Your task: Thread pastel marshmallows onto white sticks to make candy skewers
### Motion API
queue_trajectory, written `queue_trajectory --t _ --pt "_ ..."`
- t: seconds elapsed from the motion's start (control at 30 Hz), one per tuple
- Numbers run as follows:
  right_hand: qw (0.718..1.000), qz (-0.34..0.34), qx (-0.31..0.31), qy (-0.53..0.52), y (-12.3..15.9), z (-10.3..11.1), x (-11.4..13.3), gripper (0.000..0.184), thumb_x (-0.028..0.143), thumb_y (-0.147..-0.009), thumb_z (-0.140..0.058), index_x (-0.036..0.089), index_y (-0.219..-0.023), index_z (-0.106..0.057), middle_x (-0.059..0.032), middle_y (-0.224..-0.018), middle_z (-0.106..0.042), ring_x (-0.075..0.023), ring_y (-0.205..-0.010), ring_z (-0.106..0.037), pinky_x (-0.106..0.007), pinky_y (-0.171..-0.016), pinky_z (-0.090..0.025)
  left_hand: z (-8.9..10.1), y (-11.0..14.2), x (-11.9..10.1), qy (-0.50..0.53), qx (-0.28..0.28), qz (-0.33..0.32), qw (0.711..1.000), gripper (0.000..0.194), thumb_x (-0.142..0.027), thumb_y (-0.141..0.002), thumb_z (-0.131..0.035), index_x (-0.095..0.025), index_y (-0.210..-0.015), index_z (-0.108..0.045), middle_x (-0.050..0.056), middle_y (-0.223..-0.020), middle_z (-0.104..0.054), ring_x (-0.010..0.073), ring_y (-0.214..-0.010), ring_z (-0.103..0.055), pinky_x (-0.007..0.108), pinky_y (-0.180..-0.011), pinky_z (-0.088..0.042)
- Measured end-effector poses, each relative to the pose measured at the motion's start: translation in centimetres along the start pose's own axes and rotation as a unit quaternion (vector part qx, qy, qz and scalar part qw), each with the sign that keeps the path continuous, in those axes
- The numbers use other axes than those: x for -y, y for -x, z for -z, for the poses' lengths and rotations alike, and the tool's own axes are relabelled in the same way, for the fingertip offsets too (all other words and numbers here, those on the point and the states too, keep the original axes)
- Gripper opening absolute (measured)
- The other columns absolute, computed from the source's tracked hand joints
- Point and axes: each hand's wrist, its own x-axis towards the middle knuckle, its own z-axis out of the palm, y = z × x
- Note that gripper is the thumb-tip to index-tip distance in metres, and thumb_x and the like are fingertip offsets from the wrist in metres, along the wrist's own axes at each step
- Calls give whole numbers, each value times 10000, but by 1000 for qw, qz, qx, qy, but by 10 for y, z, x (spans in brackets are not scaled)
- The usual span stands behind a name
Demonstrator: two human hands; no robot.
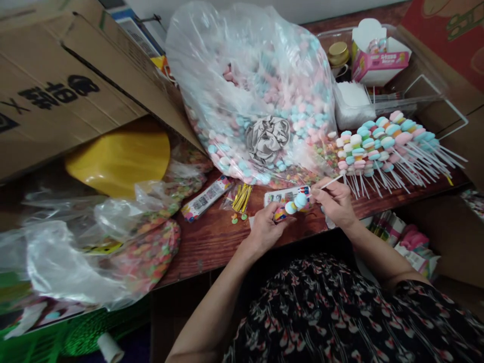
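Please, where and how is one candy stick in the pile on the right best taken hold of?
Probably pinch one bare white stick near its free end, coming from the front edge of the table: the candies lie toward the back, while the free ends fan out toward the near, right side.

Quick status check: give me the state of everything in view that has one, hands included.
Left hand: closed at one end of the blue and white candies
Right hand: pinching a white stick
Candy skewers: heaped, sticks showing
Big plastic bag: bulging with pink and blue candy, closure unclear
Pink box: open, flap up
Jar: gold lid on
Yellow strips: bunched
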Motion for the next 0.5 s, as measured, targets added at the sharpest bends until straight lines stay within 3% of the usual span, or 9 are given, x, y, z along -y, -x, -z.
queue_trajectory --t 0.17,0.27,0.4,0.5 --pt "994 63 84 -9 -3 1 -6 168 324 -887 -616 195 -792 -666 -7 -701 -645 -133 -654 -591 -282 -651 -477 0 2 -9 -3 25 -17 1000 388 -329 -741 -743 -188 -1085 -631 37 -953 -684 198 -877 -617 311 -829 -463" --pt "988 108 105 14 -5 8 -8 143 299 -885 -622 207 -809 -701 -24 -744 -664 -160 -744 -609 -320 -737 -492 5 5 -11 74 54 -3 996 446 -338 -737 -743 -179 -1133 -613 42 -1012 -671 194 -931 -601 315 -880 -454" --pt "978 140 157 -12 -6 15 -7 102 265 -885 -628 233 -880 -724 -25 -797 -700 -169 -776 -627 -346 -793 -503 14 4 -9 180 92 56 978 354 -376 -726 -737 -152 -963 -600 -8 -813 -611 127 -744 -540 230 -712 -442" --pt "966 141 213 -40 -5 17 -9 103 231 -883 -632 236 -923 -728 -24 -810 -701 -161 -782 -624 -338 -792 -502 17 0 -6 130 77 48 987 283 -344 -706 -731 -163 -832 -553 -35 -722 -546 103 -670 -473 204 -632 -388"
